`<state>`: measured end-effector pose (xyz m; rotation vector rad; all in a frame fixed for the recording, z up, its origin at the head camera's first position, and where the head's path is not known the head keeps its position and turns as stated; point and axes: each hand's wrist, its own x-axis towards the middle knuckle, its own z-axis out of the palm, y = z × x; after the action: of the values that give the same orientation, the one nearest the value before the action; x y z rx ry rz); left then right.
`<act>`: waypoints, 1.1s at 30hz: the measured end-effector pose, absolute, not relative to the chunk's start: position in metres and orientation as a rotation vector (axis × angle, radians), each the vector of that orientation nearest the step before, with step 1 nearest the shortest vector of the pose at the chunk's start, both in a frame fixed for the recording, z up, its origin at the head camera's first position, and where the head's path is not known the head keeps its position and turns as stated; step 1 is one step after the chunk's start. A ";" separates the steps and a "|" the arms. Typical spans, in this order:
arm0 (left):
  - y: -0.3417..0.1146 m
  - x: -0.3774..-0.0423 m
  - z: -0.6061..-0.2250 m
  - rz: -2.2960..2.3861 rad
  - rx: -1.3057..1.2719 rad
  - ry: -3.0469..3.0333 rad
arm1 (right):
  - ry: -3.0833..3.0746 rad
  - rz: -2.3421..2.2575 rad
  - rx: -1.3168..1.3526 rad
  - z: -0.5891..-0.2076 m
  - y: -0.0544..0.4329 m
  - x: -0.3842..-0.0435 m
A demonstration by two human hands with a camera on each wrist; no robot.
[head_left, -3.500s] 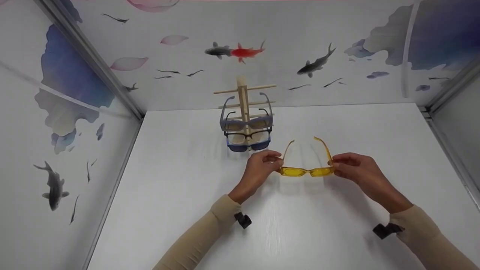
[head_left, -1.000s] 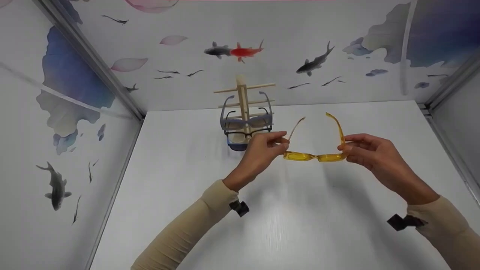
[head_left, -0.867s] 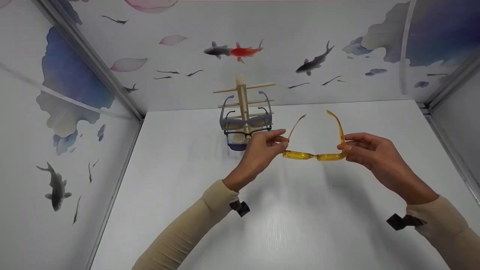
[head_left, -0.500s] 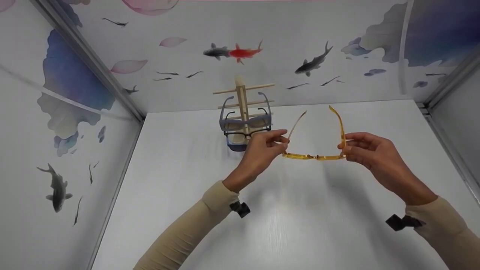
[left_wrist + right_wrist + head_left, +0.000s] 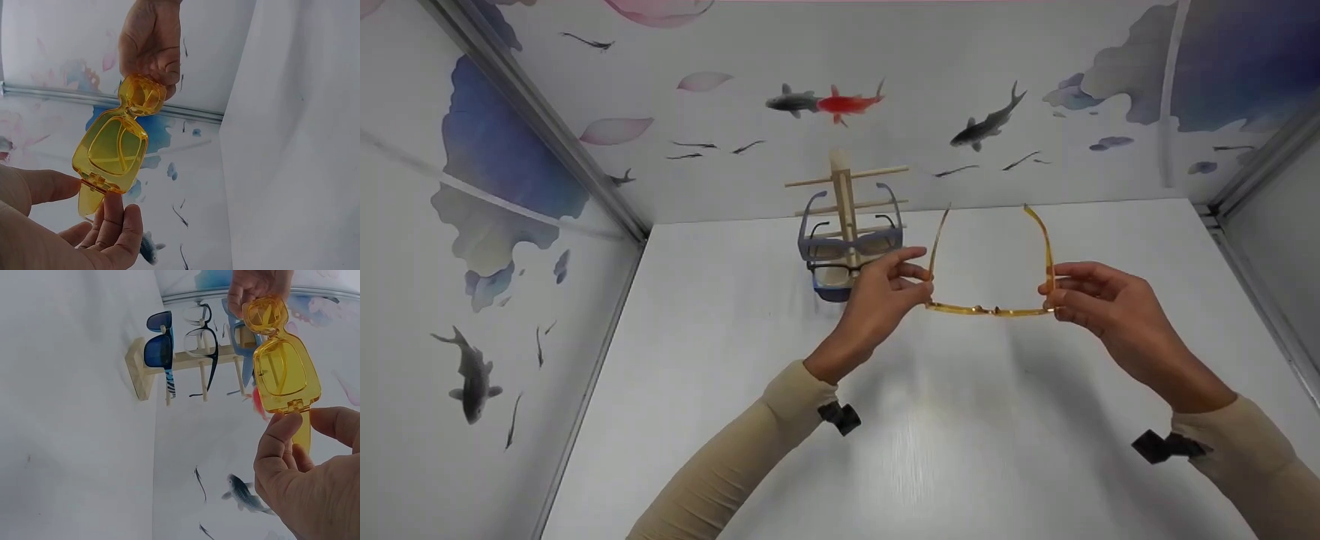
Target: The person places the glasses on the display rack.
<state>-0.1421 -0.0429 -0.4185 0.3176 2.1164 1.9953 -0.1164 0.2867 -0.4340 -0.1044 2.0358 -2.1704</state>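
A pair of yellow see-through sunglasses (image 5: pixel 1020 312) is held up over the white table, temples spread and pointing away from me. My left hand (image 5: pixel 877 307) pinches the hinge corner at its left end. At the other end my right hand (image 5: pixel 1102 304) pinches the right hinge, thumb and fingers around the start of the temple. Both wrist views show the thick yellow frame (image 5: pixel 109 146) and its tinted lenses face on. To the left, a wooden glasses stand (image 5: pixel 844 187) carries grey-blue sunglasses (image 5: pixel 877 242), black-rimmed glasses (image 5: pixel 831 276) and dark-lensed blue sunglasses (image 5: pixel 158 351). My left hand partly covers the lower pairs.
The stand's top dowel (image 5: pixel 883 172) bears no glasses. White panels printed with fish and petals rise behind and at the left of the white table (image 5: pixel 697 360), joined by a metal corner rail (image 5: pixel 547 120).
Both hands have raised the yellow sunglasses and carried them farther from me. Their front has tipped until the lenses appear edge-on in the head view, and the left temple has swung outward.
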 end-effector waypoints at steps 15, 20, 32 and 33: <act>-0.062 -0.135 -0.384 2.045 0.475 2.197 | 2.034 -2.286 -0.217 -0.397 0.270 -0.119; -0.076 -0.130 -0.372 2.067 0.466 2.215 | 2.032 -2.278 -0.287 -0.385 0.257 -0.124; -0.107 -0.126 -0.360 2.098 0.397 2.311 | 2.158 -2.149 -0.366 -0.370 0.223 -0.138; -0.109 -0.125 -0.360 2.096 0.387 2.321 | 2.168 -2.138 -0.371 -0.369 0.220 -0.139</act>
<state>-0.1249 -0.1092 -0.3597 0.3874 2.3209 2.0965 -0.1387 0.2198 -0.3691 -0.3707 2.1682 -2.1379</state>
